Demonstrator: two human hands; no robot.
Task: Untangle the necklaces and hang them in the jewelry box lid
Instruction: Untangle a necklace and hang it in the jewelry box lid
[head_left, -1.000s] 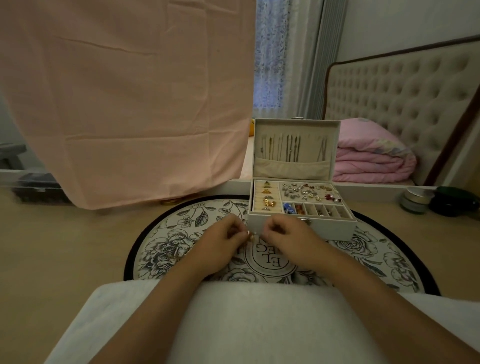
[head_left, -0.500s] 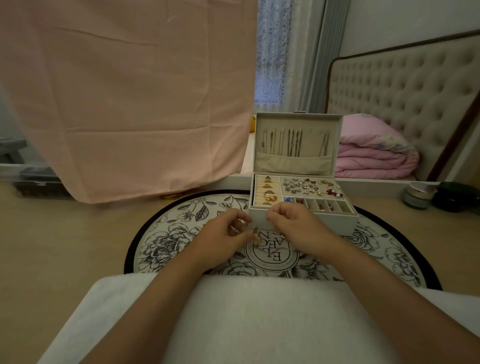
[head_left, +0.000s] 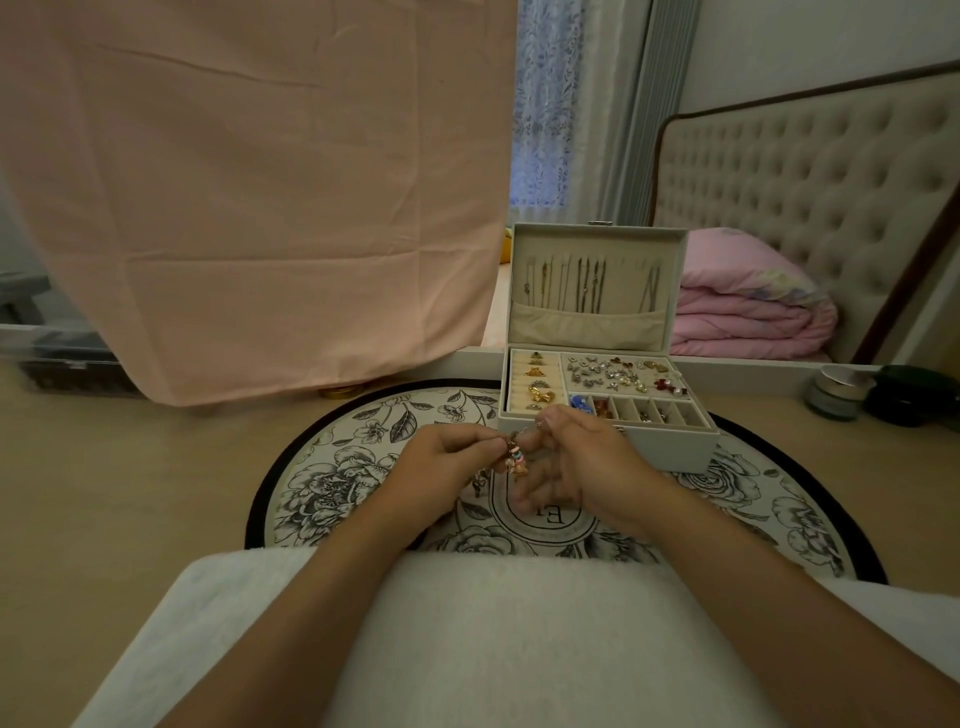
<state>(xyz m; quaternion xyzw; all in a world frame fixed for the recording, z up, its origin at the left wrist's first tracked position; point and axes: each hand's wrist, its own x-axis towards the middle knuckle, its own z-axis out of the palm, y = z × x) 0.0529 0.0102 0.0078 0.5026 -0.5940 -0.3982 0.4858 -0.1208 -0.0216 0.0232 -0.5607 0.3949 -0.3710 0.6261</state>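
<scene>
Head view: my left hand (head_left: 441, 462) and my right hand (head_left: 582, 462) are close together over the round rug (head_left: 337, 467), just in front of the jewelry box (head_left: 608, 447). Both pinch a thin necklace (head_left: 516, 457) with small colored beads. My right hand's lower fingers are spread loose. If I pull too hard, I think the knot could get tighter or the chain could snap. The beaded part hangs down, long way up-and-down, between my hands. Other chains already hang in the lid (head_left: 597, 244) behind.
</scene>
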